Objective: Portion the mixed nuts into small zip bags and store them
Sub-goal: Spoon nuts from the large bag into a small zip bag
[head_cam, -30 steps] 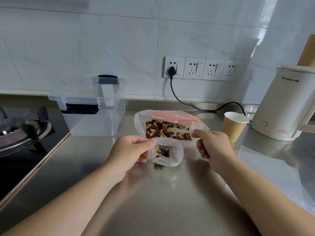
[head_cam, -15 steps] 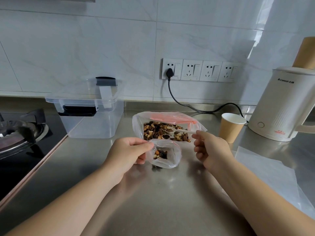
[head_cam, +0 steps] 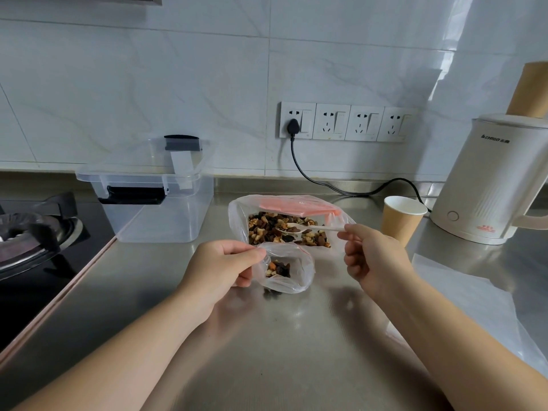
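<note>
Early stage: left hand (head_cam: 221, 266) pinches small bag (head_cam: 286, 269) open, few nuts inside. Right hand (head_cam: 372, 256) grips spoon (head_cam: 308, 229) over big bag (head_cam: 284, 223). Sealing, storing remain.

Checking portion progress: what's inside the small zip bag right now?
The small zip bag, held open by the left hand, holds a small clump of mixed nuts. Anything behind that hand's fingers is hidden.

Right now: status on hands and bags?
Left hand pinches small zip bag open. Right hand holds spoon in big nut bag. Nothing in the way.
</note>
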